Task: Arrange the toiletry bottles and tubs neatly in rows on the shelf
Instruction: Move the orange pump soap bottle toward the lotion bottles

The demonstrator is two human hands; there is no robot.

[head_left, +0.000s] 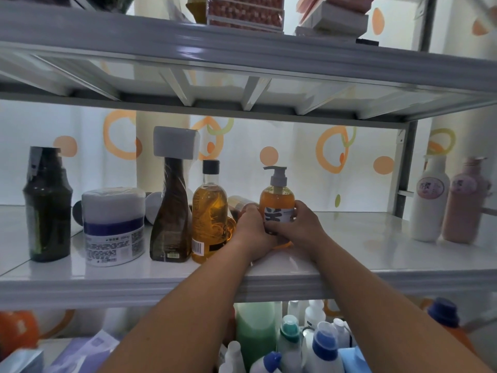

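An orange pump bottle [277,200] with a grey pump stands on the white shelf [363,246]. My left hand [254,232] and my right hand [302,223] both wrap around its lower half. To its left runs a front row: an amber bottle with a black cap [209,211], a brown bottle with a big white cap [172,211], a white tub with a purple band [113,224] and a dark green bottle [47,208]. A lying tub [239,201] shows behind my left hand.
A white bottle [430,200] and a pink bottle [464,203] stand at the shelf's right end, past the grey upright [403,168]. Another shelf [242,76] hangs close overhead. Below, several cleaning bottles [309,340] crowd the lower level.
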